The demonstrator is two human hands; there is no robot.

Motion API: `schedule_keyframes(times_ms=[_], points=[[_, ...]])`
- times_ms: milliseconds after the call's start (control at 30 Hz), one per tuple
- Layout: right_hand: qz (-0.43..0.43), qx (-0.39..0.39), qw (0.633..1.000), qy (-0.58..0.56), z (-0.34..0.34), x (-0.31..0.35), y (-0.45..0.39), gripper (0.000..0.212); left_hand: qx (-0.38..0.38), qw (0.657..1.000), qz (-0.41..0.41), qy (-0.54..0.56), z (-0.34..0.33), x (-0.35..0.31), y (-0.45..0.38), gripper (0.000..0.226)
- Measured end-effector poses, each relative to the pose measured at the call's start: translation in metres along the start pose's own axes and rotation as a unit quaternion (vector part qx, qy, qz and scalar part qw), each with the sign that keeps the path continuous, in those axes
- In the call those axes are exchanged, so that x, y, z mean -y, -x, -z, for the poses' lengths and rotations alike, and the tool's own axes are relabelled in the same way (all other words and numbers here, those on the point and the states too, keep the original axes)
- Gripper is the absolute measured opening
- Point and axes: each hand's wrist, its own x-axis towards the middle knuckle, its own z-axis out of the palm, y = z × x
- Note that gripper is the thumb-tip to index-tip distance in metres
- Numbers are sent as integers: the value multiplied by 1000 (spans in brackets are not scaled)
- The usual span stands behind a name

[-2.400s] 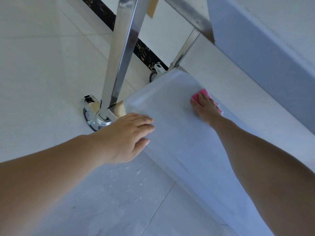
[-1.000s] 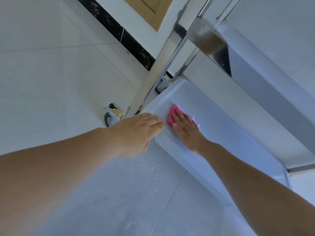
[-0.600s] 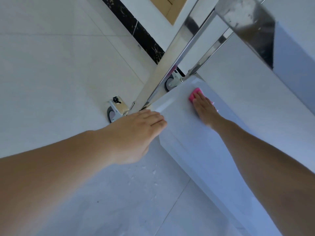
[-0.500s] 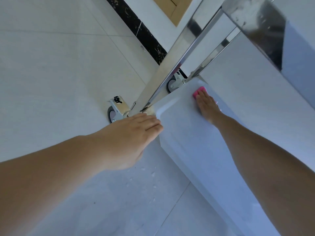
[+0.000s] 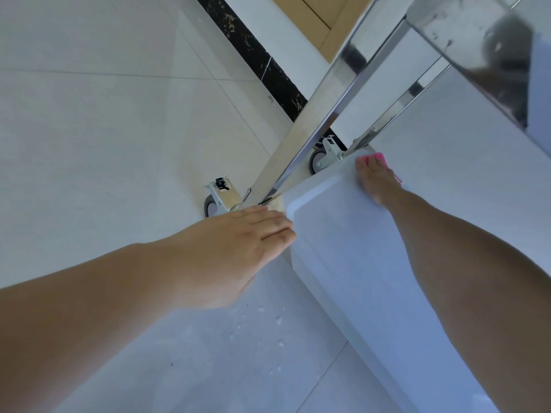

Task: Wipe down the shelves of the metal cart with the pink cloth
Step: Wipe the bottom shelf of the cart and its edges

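Note:
The metal cart's bottom shelf [image 5: 343, 251] is a pale flat tray low above the floor. My right hand [image 5: 376, 181] lies flat on the pink cloth [image 5: 376, 158] and presses it onto the shelf's far corner; only the cloth's edges show past my fingers. My left hand [image 5: 235, 242] rests with straight fingers on the shelf's near corner, beside the shiny front post [image 5: 304, 138]. The edge of a higher shelf [image 5: 489, 61] crosses the top right.
Two caster wheels [image 5: 213, 205] [image 5: 319, 162] sit on the white tiled floor under the shelf corners. A black marble skirting [image 5: 256, 58] and a wooden door frame [image 5: 322, 22] run behind the cart. Small white flecks [image 5: 268, 320] lie on the floor below the shelf edge.
My right hand slid the pink cloth from the shelf's near corner out to its far corner. My left hand stayed on the near corner.

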Motion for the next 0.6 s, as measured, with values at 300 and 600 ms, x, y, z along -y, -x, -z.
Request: schedule_keyframes(times_ms=[300, 600], points=[[106, -43, 991, -62, -7, 35, 51, 73, 32, 998, 11, 44, 0, 3, 1, 60], [281, -16, 959, -15, -9, 85, 135, 74, 102, 995, 4, 21, 18, 18, 34, 62]])
